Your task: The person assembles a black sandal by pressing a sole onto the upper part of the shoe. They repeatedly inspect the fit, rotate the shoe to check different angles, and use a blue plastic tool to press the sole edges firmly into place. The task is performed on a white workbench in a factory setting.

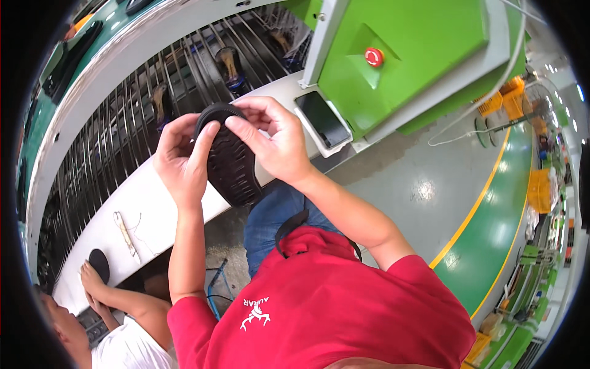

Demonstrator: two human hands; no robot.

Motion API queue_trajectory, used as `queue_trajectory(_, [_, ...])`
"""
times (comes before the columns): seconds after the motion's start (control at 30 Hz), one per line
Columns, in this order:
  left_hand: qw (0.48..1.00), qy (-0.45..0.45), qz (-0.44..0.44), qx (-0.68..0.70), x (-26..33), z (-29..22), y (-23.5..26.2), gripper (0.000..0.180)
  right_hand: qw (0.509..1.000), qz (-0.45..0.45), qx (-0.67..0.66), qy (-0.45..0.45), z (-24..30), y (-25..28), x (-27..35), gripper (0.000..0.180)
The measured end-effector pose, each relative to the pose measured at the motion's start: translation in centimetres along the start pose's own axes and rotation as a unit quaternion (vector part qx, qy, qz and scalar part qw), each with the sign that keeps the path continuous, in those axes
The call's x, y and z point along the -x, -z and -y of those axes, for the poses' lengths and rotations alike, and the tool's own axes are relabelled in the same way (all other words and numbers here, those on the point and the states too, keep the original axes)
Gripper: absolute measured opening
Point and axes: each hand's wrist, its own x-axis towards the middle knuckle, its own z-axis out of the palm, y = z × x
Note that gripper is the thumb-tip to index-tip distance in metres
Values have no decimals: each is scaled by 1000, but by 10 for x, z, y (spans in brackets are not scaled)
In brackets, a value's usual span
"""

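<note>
Black shoe sole [230, 161] — left hand [181, 163], right hand [276, 141] fingers clamped on it.

Your left hand [179, 161] and right hand [275, 136] cover both long edges of the black rubber shoe sole [230, 161], so you cannot see its rim there. At the lower left of the frame, the co-worker's hand [92, 280] hides part of a dark oval piece [99, 263] on the white worktop [153, 203], and the frame edge cuts that person off.

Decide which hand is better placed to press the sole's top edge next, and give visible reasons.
Probably the right hand: its fingertips curl over the top rim of the black sole, while the left hand cradles its side.
</note>
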Motion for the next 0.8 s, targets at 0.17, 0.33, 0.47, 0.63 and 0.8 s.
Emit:
queue_trajectory(0.17, [998,49,20,36,-1,42,15,20,987,37,-81,-131,-6,5,-14,23])
queue_trajectory(0.33, [980,139,53,128,-16,56,7,11,966,61,-150,-200,-33,17,-29,24])
queue_trajectory(0.47, [975,189,64,102,-39,100,10,12,972,78,-39,-216,-57,14,-46,27])
queue_trajectory(0.63, [972,204,-14,116,-54,152,25,10,930,69,351,-90,-112,26,-107,61])
queue_trajectory(0.8, [966,239,-37,96,-51,174,33,14,714,142,670,-141,-172,16,-152,104])
